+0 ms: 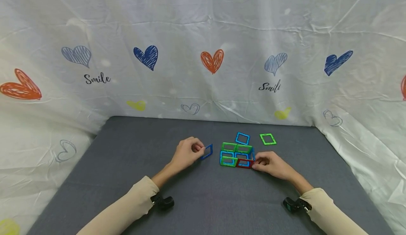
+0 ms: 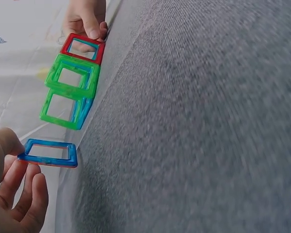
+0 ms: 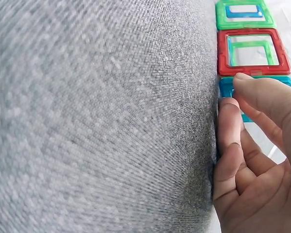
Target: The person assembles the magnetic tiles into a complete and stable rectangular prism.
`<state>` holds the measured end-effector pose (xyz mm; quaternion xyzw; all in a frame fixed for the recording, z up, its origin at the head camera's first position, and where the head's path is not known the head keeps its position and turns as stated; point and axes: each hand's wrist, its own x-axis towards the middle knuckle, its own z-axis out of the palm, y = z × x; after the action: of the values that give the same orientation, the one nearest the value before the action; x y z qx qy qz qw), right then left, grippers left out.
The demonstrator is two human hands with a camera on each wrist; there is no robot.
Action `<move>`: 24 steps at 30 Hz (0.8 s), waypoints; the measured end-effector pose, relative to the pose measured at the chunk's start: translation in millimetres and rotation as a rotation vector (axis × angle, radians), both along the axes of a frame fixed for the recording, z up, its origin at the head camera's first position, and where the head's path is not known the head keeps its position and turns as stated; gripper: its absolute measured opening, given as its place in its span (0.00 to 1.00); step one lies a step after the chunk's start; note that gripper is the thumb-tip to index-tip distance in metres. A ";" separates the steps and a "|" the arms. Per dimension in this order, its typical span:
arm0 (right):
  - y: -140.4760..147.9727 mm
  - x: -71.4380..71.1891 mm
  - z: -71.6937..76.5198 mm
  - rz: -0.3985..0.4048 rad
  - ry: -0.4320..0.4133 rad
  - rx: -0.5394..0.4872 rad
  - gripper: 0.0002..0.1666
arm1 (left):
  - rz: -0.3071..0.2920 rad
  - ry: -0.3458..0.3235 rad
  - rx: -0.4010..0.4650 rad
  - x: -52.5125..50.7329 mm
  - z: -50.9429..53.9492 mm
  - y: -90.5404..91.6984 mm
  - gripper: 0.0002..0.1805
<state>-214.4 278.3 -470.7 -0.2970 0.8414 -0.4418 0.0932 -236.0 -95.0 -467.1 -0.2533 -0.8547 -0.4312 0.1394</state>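
Note:
My left hand (image 1: 188,152) pinches a blue square magnetic tile (image 2: 50,161) between thumb and fingers, apart from and left of a low box of joined tiles. Along the front of that box stand a green tile (image 2: 70,90) and a red tile (image 3: 223,51); blue and green tiles form its other sides. At the box's right end, my right hand (image 1: 271,164) has its fingers curled, with thumb and forefinger pinching the edge of a blue end tile (image 3: 269,79). The fingers partly hide that tile.
Behind the box lies a loose blue tile (image 1: 237,137), and a loose green tile (image 1: 270,144) is to its right. A dark grey cloth covers the table (image 1: 203,206). White printed sheeting (image 1: 177,94) hangs along its back and sides.

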 end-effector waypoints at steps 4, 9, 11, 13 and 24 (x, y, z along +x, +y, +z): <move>-0.1 -0.5 0.1 0.000 0.002 -0.006 0.04 | 0.024 -0.014 0.003 0.6 0.5 4.4 0.05; -1.7 0.0 2.6 0.001 0.009 -0.016 0.03 | 0.056 -0.035 0.016 0.4 1.9 9.3 0.05; -2.2 0.7 4.2 0.003 0.007 -0.021 0.02 | 0.067 -0.046 0.022 0.2 1.8 11.5 0.05; -2.6 1.4 5.7 0.005 0.003 -0.027 0.02 | 0.074 -0.055 0.029 0.6 1.5 14.1 0.05; -0.6 0.4 1.2 -0.008 -0.004 -0.006 0.02 | 0.132 -0.062 0.034 4.0 -2.9 34.2 0.05</move>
<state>-214.0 277.7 -469.5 -0.2930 0.8410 -0.4454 0.0922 -232.0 -60.7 -469.9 -0.1806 -0.8658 -0.4433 0.1456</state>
